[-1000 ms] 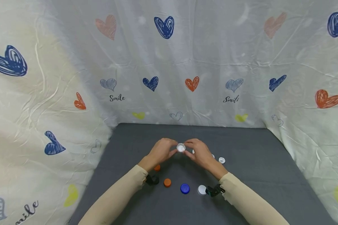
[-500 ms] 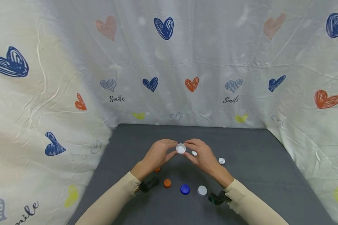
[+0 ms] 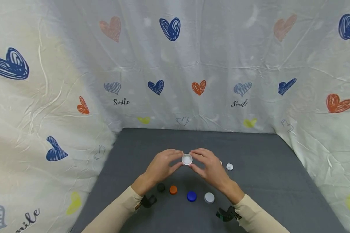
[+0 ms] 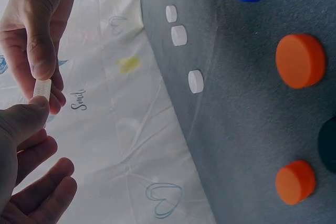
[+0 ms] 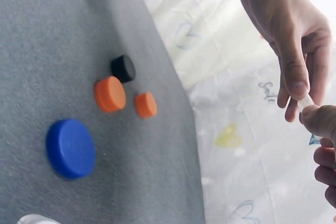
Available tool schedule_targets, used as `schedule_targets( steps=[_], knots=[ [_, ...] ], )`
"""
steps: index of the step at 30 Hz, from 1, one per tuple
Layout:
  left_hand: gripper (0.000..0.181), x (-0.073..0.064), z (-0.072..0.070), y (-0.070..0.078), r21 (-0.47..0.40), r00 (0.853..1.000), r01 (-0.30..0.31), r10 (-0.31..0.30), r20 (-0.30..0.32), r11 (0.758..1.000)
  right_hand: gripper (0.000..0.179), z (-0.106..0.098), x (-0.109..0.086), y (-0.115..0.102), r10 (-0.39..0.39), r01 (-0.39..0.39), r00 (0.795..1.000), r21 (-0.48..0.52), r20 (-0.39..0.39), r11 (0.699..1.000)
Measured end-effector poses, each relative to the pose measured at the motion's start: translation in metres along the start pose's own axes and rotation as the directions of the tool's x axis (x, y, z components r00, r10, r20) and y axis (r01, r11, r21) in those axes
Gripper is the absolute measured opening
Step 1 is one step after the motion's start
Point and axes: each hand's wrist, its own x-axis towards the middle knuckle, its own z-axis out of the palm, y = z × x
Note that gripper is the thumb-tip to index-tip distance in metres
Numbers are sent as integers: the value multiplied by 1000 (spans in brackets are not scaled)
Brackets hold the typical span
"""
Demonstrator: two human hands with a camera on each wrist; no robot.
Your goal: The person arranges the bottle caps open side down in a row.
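Both hands hold one white ridged bottle cap point(image 3: 187, 159) above the grey table, its hollow side facing the head camera. My left hand point(image 3: 161, 165) pinches the cap's left edge between thumb and fingers. From the opposite side, the thumb and fingers of my right hand point(image 3: 211, 166) pinch it too. In the left wrist view the cap's ribbed side point(image 4: 42, 88) shows between the two thumbs. Most of the white cap point(image 5: 304, 103) is covered by fingers in the right wrist view.
On the grey table lie a blue cap point(image 3: 191, 196), a white cap point(image 3: 209, 197), an orange cap point(image 3: 173, 190) and a black cap point(image 3: 161, 187). A second orange cap point(image 4: 295, 182) and small white caps point(image 4: 179, 35) lie farther off. A heart-printed curtain point(image 3: 175, 64) surrounds the back and sides.
Both hands and the white cap have come slightly lower in the head view, toward the person. The black cap has come into sight beside the left wrist; the farther orange cap is now hidden.
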Motion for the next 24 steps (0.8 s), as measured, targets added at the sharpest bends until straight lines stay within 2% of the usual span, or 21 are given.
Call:
schedule_targets(
  steps=[11, 15, 19, 24],
  knots=[
    [41, -9, 4, 2, -39, 1000, -29, 28, -14, 999, 48, 3, -8, -4, -13, 13, 1000, 39, 6, 999],
    [43, -10, 5, 2, 16, 997, -79, 79, -24, 997, 44, 2, -9, -4, -23, 23, 1000, 46, -12, 999],
    [49, -9, 3, 2, 104, 985, -155, 162, -57, 982, 42, -1, -8, -6, -7, 9, 999, 51, -36, 999],
    [49, -8, 0, 2, 188, 955, -255, 277, -102, 948, 41, -4, -8, -6, 29, -26, 999, 82, -32, 996]
  ],
)
